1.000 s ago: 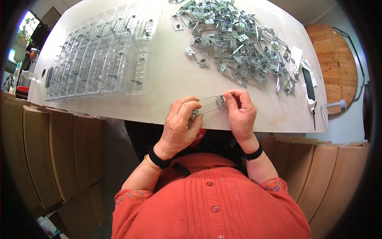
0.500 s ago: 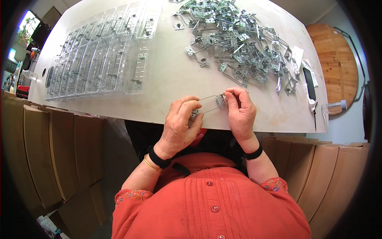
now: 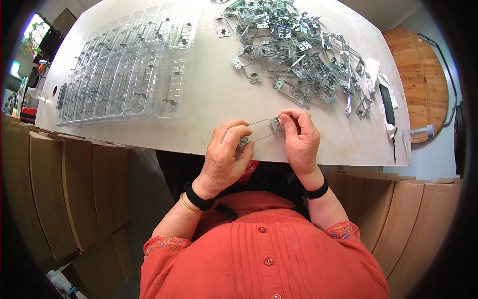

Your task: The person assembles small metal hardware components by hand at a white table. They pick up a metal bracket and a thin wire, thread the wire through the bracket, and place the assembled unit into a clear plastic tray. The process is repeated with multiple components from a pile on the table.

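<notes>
Nothing has visibly moved since the earlier frames: both hands stay at the near edge of the white table (image 3: 209, 99). Left hand (image 3: 226, 152) and right hand (image 3: 301, 137) each pinch one end of a clear plastic strip (image 3: 260, 128) carrying a small metal bracket (image 3: 275, 123), held just above the table's near edge. Metal brackets (image 3: 298, 55) lie heaped toward the far right corner; clear plastic trays (image 3: 124, 70) cover the left side.
</notes>
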`<state>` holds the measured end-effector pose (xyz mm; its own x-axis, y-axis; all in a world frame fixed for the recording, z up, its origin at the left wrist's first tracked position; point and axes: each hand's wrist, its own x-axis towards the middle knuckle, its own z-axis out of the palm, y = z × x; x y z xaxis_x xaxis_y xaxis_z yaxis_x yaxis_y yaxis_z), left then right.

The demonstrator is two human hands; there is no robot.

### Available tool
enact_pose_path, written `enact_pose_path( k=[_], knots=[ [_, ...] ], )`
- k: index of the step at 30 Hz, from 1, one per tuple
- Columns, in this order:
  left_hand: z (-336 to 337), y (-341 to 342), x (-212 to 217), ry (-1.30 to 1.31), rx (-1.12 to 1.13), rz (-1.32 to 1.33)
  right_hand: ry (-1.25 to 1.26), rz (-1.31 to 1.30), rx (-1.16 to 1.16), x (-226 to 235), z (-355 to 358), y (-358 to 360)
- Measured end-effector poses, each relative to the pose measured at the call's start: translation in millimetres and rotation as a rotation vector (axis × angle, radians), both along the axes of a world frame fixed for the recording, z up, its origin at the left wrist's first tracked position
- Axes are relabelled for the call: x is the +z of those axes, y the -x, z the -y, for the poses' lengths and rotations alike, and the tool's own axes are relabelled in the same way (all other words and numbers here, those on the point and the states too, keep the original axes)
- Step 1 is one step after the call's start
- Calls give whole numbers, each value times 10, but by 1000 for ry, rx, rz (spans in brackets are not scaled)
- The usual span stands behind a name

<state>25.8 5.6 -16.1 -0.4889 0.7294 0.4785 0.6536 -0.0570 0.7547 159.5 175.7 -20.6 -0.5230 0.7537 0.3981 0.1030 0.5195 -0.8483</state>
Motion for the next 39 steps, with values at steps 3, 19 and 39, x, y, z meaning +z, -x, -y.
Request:
enact_pose_path(
  k=[3,19,39],
  knots=[
    [-1,0,7,-5,0,-5,-3,1,-5,15,9,7],
    [3,1,-13,5,4,-2,35,-6,-11,4,1,14],
    [-3,1,-7,-9,7,-23,30,-24,-1,4,-8,31]
  ],
)
